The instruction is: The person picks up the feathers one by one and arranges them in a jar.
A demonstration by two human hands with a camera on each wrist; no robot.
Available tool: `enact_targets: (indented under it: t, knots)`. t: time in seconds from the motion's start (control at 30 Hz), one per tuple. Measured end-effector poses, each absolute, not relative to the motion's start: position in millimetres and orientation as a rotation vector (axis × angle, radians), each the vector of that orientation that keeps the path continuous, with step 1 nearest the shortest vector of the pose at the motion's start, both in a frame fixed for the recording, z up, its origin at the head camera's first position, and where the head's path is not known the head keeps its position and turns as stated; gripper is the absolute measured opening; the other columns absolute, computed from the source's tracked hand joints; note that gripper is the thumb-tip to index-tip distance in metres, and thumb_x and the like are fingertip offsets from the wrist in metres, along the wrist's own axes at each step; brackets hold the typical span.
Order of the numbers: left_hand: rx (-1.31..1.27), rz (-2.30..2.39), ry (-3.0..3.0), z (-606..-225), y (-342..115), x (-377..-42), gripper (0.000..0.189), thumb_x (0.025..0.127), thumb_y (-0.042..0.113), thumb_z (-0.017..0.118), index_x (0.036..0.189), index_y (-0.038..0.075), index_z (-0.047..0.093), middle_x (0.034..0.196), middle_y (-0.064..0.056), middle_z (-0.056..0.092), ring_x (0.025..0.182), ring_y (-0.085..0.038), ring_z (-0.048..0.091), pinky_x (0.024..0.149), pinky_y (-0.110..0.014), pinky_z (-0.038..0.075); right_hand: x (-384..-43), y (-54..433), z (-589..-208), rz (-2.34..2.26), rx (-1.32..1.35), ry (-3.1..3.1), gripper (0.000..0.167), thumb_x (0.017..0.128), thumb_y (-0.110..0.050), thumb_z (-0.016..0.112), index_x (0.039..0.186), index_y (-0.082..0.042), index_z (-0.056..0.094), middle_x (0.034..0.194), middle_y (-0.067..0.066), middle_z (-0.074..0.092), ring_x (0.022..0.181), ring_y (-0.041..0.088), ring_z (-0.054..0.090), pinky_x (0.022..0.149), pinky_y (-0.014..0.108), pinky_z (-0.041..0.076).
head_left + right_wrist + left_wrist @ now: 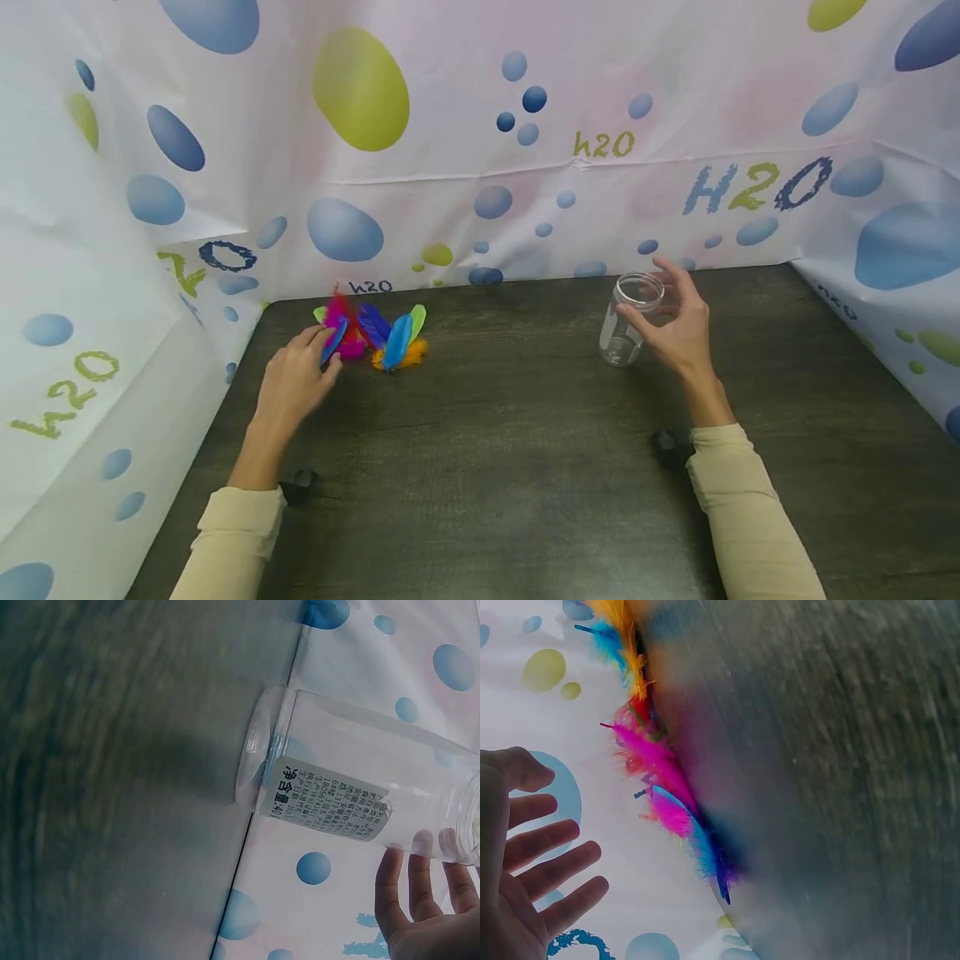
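Observation:
Several bright feathers lie on the dark table in two loose clusters: a pink and red one [347, 329] and, to its right, one with purple, blue [399, 340], green and orange. My left hand [298, 375] hovers at the pink cluster, overlapping it in the head view. Its fingers [559, 844] are spread and relaxed in the left wrist view, apart from the feathers [660, 761]. At the right, my right hand [678, 321] holds a clear, lidless jar [621, 333] near its rim, thumb in front and fingers around the far side. A printed label [330, 799] is on the jar's wall.
Behind the table [480, 467] and along both sides hangs a white sheet [450, 92] with blue and green spots and lettering. Small dark objects show beside the left wrist [300, 483] and right wrist [665, 444].

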State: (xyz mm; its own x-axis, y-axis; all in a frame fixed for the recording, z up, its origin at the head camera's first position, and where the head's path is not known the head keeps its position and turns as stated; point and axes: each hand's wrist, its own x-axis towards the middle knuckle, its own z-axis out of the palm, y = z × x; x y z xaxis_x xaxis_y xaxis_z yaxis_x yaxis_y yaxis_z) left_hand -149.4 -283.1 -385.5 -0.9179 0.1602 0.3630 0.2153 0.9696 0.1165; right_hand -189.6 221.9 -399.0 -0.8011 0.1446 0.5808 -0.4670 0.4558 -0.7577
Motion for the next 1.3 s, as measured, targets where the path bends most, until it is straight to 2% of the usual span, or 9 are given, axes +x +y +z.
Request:
enact_targets:
  t: [0.2,0.47,0.83,0.97,1.3]
  knots:
    - [-0.269,-0.209,-2.75,-383.2,-283.0,-156.4,0.044,0.091,0.008,0.074,0.128,-0.012,0.064,0.13,-0.033,0.062,0.107,-0.053,0.065,0.09,-0.064,0.055,-193.3,226.5,-401.4,1.346,0.298,-2.119,0.08,0.076,0.004,0.086,0.149,-0.005,0.054,0.126,0.025,0.067,0.103,-0.004,0.06,0.079,0.009,0.045]
    - [-0.234,-0.245,-2.768,-384.8,-288.2,-165.3,0.042,0.092,0.009,0.072,0.127,-0.013,0.063,0.128,-0.034,0.062,0.104,-0.054,0.066,0.086,-0.065,0.055,-173.3,209.6,-374.4,1.349,0.357,-2.107,0.073,0.076,0.009,0.082,0.143,0.01,0.051,0.119,0.037,0.064,0.099,-0.006,0.059,0.078,0.008,0.047]
    - [-0.111,-0.28,-2.874,-388.3,-292.2,-169.6,0.044,0.096,0.011,0.067,0.133,-0.012,0.059,0.136,-0.035,0.057,0.113,-0.055,0.062,0.092,-0.065,0.053,-171.0,204.6,-368.2,1.361,0.406,-2.099,0.074,0.075,0.01,0.083,0.142,0.011,0.051,0.119,0.037,0.064,0.1,-0.001,0.061,0.078,0.007,0.048]
    - [-0.109,-0.281,-2.859,-387.9,-295.0,-170.4,0.044,0.096,0.011,0.068,0.132,-0.013,0.06,0.134,-0.035,0.058,0.113,-0.055,0.062,0.092,-0.066,0.053,-171.0,203.7,-368.3,1.365,0.411,-2.105,0.075,0.075,0.01,0.083,0.142,0.012,0.051,0.119,0.037,0.064,0.1,0.001,0.061,0.077,0.008,0.049]
    - [-0.103,-0.276,-2.85,-386.6,-303.4,-176.0,0.041,0.095,0.011,0.067,0.128,-0.013,0.061,0.132,-0.034,0.06,0.113,-0.055,0.062,0.092,-0.066,0.052,-169.8,200.8,-368.2,1.364,0.427,-2.124,0.075,0.075,0.01,0.083,0.142,0.012,0.051,0.119,0.037,0.065,0.098,-0.015,0.057,0.076,0.008,0.05]
